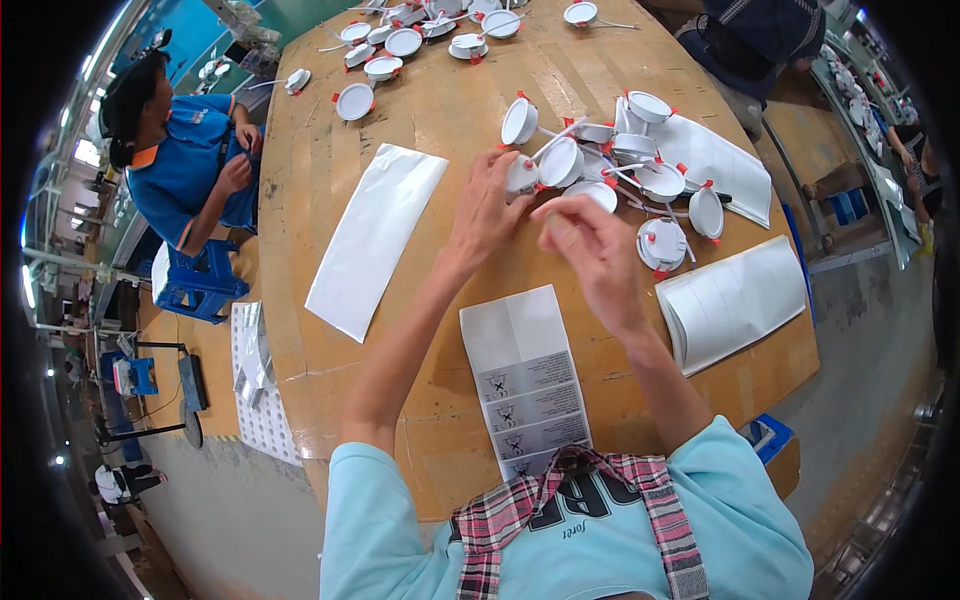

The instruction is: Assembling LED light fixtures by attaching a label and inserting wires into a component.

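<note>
My left hand (484, 208) is closed around the edge of a round white downlight (522, 174) with red clips, at the near left of a pile. Just right of it, my right hand (592, 248) is raised over the table with thumb and fingers pinched together. Whatever lies between those fingertips is too small to make out. Several more downlights (561, 161) with white cables lie heaped beyond my hands. A single downlight (662, 244) sits apart, right of my right hand. Between my forearms a strip of printed labels (530, 385) runs toward me, its far part blank.
A blank white sheet (375, 240) lies left of my left arm. A folded stack of sheets (735, 300) and another sheet (730, 165) are at the right. More downlights (403, 42) crowd the far edge. A co-worker in blue (195, 150) is by the table's left side.
</note>
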